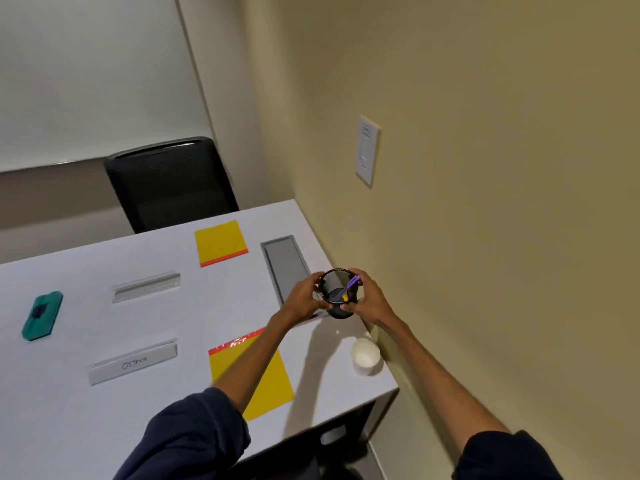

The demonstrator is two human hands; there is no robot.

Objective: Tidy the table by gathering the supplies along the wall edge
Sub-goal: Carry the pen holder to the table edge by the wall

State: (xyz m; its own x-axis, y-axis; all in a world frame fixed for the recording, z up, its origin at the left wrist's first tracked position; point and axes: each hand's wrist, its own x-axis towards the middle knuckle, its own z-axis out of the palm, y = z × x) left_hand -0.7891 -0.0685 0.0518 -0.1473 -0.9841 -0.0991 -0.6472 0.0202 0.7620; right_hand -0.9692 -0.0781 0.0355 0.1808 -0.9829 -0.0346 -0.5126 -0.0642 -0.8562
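Both hands, the left hand [303,299] and the right hand [367,299], have their fingers wrapped around a black mesh pen cup [338,299] holding a purple pen [349,285], near the beige wall [485,202] edge of the white table [104,427], beside a grey recessed tray [285,261].

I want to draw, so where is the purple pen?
In the head view, the purple pen stands inside the black mesh cup held between the left hand and right hand, near the wall.
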